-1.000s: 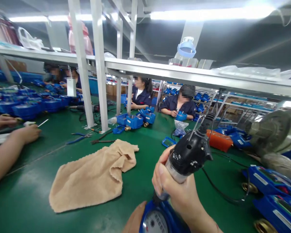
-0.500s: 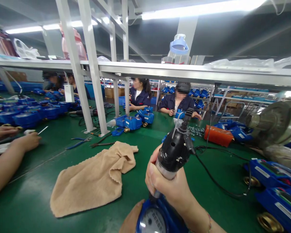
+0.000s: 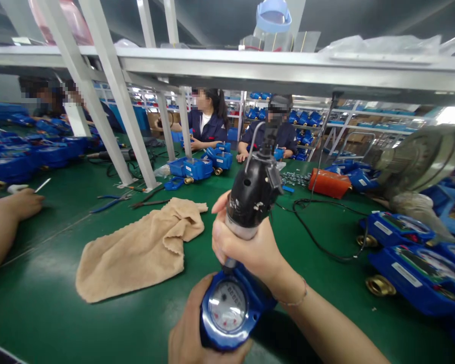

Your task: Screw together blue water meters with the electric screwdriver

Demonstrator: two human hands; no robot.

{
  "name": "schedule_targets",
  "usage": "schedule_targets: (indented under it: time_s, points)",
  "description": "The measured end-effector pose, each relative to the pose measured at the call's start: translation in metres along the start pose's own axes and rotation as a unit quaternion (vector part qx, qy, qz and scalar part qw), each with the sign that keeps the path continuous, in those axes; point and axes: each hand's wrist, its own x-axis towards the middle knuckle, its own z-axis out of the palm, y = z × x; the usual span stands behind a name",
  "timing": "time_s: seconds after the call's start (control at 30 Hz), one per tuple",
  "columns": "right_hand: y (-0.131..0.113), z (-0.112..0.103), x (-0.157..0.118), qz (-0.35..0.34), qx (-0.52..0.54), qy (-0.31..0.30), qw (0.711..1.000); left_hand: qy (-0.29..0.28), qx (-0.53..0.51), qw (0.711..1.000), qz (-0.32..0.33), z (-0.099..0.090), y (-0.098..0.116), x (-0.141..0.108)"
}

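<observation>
My left hand point(image 3: 191, 328) holds a blue-bodied water meter point(image 3: 224, 308) from below, with its round dial facing me. My right hand point(image 3: 242, 247) is closed around the grip of a black electric screwdriver point(image 3: 252, 194), which stands nearly upright. Its thin metal bit reaches down to the top edge of the meter, and the exact contact point is hidden by my fingers. A beige towel point(image 3: 136, 253) lies crumpled on the green workbench point(image 3: 53, 283) to the left of my hands.
Blue-handled pliers point(image 3: 109, 202) lie beyond the towel. A co-worker's hand point(image 3: 17, 205) rests at the left. Blue meters with brass fittings point(image 3: 409, 268) sit at the right, near a black cable point(image 3: 318, 237), an orange box point(image 3: 328, 183) and a large blower point(image 3: 420, 162). Metal posts point(image 3: 116, 101) support a shelf.
The meter and both hands now sit higher in the view, and the whole dial shows. The screwdriver has swung more upright, and the background has shifted upward and left.
</observation>
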Motion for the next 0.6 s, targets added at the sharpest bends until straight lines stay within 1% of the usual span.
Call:
schedule_targets:
  time_s: [0.1, 0.2, 0.27, 0.33, 0.47, 0.53, 0.6]
  points:
    - [-0.001, -0.001, 0.001, -0.006, -0.021, -0.002, 1.0, -0.03, -0.017, 0.999, -0.009, -0.002, 0.001, 0.003]
    - [-0.002, -0.001, 0.001, -0.018, -0.06, 0.012, 0.998, -0.064, -0.029, 0.997, 0.023, -0.004, -0.003, 0.007]
    - [-0.002, -0.001, 0.0, -0.024, -0.078, 0.026, 0.996, -0.076, -0.035, 0.996, 0.041, -0.004, -0.005, 0.007]
    - [-0.002, 0.0, -0.001, -0.03, -0.084, 0.05, 0.995, -0.069, -0.033, 0.996, 0.042, -0.004, -0.004, 0.008]
    - [-0.001, 0.0, -0.001, -0.032, -0.072, 0.112, 0.991, -0.026, -0.027, 0.998, 0.04, 0.002, 0.003, 0.007]
    - [0.001, -0.001, -0.001, -0.028, -0.068, 0.116, 0.991, -0.009, -0.028, 0.999, 0.042, 0.004, 0.005, 0.007]
    - [0.002, -0.002, -0.001, -0.026, -0.064, 0.095, 0.993, 0.0, -0.028, 0.999, 0.044, 0.005, 0.006, 0.007]
